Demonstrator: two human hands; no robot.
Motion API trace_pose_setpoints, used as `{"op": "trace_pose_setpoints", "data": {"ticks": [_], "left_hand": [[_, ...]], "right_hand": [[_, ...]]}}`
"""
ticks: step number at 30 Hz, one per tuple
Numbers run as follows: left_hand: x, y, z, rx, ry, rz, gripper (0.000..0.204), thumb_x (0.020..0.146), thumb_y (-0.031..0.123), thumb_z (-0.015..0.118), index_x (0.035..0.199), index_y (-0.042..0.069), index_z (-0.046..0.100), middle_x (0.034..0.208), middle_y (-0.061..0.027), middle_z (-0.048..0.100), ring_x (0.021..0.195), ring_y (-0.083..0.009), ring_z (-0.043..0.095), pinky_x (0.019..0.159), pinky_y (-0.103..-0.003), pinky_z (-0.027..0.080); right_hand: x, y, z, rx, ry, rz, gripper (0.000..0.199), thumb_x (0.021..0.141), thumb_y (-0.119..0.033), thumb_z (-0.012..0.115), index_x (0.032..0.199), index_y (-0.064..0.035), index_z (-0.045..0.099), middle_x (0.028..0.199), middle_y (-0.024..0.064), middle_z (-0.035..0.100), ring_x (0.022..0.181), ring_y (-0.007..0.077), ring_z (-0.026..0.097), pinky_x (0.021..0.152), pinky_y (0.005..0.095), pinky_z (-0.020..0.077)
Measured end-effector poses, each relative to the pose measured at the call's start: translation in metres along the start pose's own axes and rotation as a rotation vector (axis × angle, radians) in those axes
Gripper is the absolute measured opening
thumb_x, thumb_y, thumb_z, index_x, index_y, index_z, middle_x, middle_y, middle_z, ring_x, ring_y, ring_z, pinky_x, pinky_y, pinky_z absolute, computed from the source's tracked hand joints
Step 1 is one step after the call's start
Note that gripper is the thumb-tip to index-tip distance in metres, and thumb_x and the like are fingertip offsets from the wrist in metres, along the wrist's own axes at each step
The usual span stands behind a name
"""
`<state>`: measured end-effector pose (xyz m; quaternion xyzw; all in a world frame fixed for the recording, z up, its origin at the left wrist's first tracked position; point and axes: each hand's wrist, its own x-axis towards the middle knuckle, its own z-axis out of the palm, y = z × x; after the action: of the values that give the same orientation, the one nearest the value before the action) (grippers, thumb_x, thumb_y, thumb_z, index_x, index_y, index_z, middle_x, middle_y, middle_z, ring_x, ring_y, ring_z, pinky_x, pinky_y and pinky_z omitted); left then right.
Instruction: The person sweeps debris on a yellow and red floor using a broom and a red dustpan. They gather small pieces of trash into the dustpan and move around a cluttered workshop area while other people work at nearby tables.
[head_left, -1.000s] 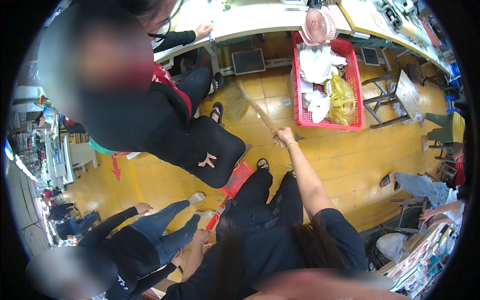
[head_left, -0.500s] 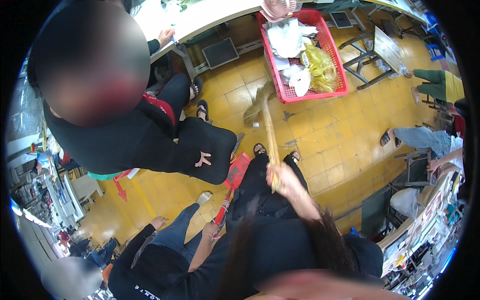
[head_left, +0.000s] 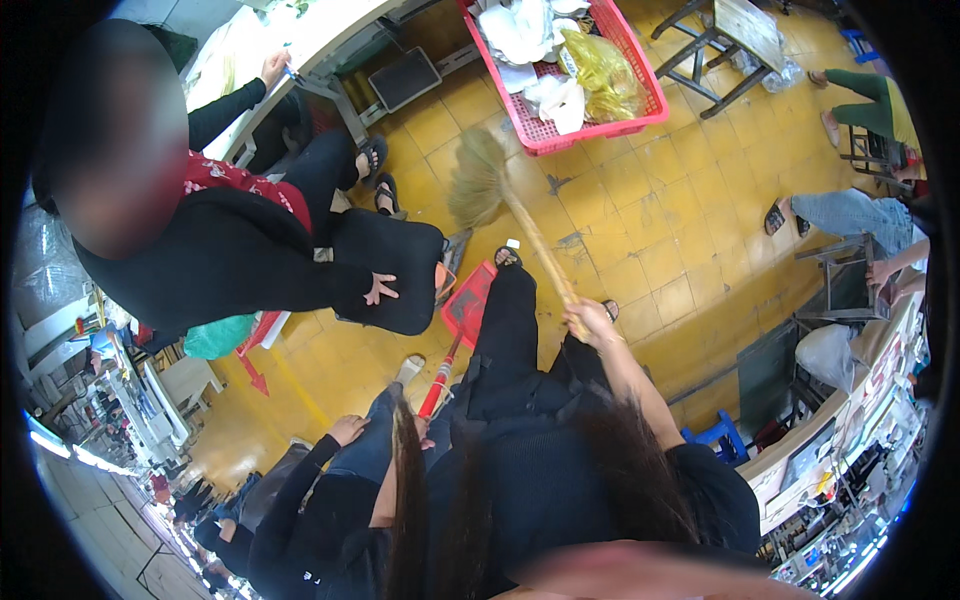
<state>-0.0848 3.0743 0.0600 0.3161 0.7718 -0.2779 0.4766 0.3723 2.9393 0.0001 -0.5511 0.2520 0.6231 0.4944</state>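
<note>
My right hand (head_left: 592,322) is closed around the pale handle of a straw broom (head_left: 536,236). The broom's bristles fan out on the yellow tiled floor, short of the red basket. Low on my left side, my left hand (head_left: 424,432), partly hidden by hair, grips the red handle of a dustpan (head_left: 467,303). Its red pan rests on the floor beside my left foot, near the black chair seat. A small white scrap (head_left: 513,243) lies by that foot, apart from broom and pan.
Ahead stands a red plastic basket (head_left: 590,133) holding white and yellow bags. A person sits at the left near a black-seated chair (head_left: 400,285). A wooden stool (head_left: 748,35) stands at the far right. Other people sit behind my left arm and along the right.
The broom's bristles have swung left and fanned out, and my right hand has shifted right and upward. My view has moved forward, and the seated person's head has moved left.
</note>
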Motion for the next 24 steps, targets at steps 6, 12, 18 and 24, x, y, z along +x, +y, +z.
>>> {"op": "trace_pose_setpoints", "data": {"ticks": [6, 12, 18, 24], "left_hand": [[-0.057, -0.003, 0.040, 0.436, 0.285, 0.135, 0.034, 0.085, 0.029, 0.049, 0.091, -0.002, 0.062, 0.070, -0.0155, 0.064, 0.053, -0.0251, 0.064, 0.044, -0.034, 0.050], [-0.119, -0.035, 0.100, 0.227, 0.459, 0.071, 0.035, 0.085, 0.027, 0.051, 0.102, -0.003, 0.059, 0.077, -0.0167, 0.065, 0.048, -0.0228, 0.063, 0.039, -0.031, 0.049], [-0.135, -0.070, 0.136, 0.239, 0.517, 0.096, 0.035, 0.085, 0.027, 0.050, 0.101, -0.002, 0.059, 0.078, -0.0170, 0.064, 0.045, -0.0228, 0.062, 0.038, -0.030, 0.049], [-0.131, -0.057, 0.159, 0.217, 0.530, 0.228, 0.038, 0.086, 0.031, 0.050, 0.096, -0.004, 0.059, 0.070, -0.0166, 0.062, 0.044, -0.0226, 0.060, 0.034, -0.031, 0.046]], "right_hand": [[-0.126, 0.014, -0.145, -0.193, 0.233, -0.050, 0.029, 0.079, -0.006, 0.058, 0.108, -0.0007, 0.052, 0.071, 0.0067, 0.055, 0.045, 0.0105, 0.049, 0.037, 0.0229, 0.0405], [-0.273, 0.016, -0.216, -0.105, -0.016, 0.085, 0.037, 0.081, -0.005, 0.058, 0.116, -0.0053, 0.047, 0.067, 0.0029, 0.050, 0.045, 0.0097, 0.050, 0.038, 0.0223, 0.0418], [-0.236, 0.048, -0.228, -0.266, -0.252, 0.020, 0.037, 0.078, -0.003, 0.058, 0.114, -0.0040, 0.050, 0.065, 0.0032, 0.052, 0.041, 0.0101, 0.048, 0.036, 0.0235, 0.0397], [-0.115, 0.049, -0.240, -0.668, -0.003, -0.176, 0.043, 0.067, -0.008, 0.063, 0.110, -0.0068, 0.058, 0.058, 0.0054, 0.056, 0.040, 0.0107, 0.051, 0.035, 0.0256, 0.0415]]}}
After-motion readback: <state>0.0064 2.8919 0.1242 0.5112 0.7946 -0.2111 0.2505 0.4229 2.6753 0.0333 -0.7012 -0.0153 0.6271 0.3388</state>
